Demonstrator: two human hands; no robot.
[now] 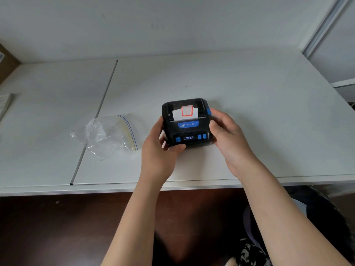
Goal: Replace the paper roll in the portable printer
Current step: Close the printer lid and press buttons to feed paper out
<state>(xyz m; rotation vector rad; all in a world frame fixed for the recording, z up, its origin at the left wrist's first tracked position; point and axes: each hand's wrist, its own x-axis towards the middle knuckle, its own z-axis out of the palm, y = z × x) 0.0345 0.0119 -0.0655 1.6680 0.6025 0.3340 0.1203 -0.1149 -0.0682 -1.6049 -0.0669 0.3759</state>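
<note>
printer (187, 122): black with blue buttons, on the white table (249, 93) near its front edge, lid down.
label: blue badge with white writing (too small to read); small lit display below it, also unreadable.
paper (185, 113): white strip with a red-bordered sticker, poking out of the slot.
left hand (159, 150): fingers curled round the printer's left side, thumb on its front.
right hand (228, 131): fingers curled against the right side, near a blue latch.
bag (109, 135): clear zip bag, left of the printer, apart from it.

— Where are your hands?

— Both forearms reach forward, bare. My left hand (157, 150) cups inward, thumb curled across the front.

— And the right?

— My right hand (228, 135) grips from the other side, fingers bent; fingertips seem pressed, though partly hidden.
</note>
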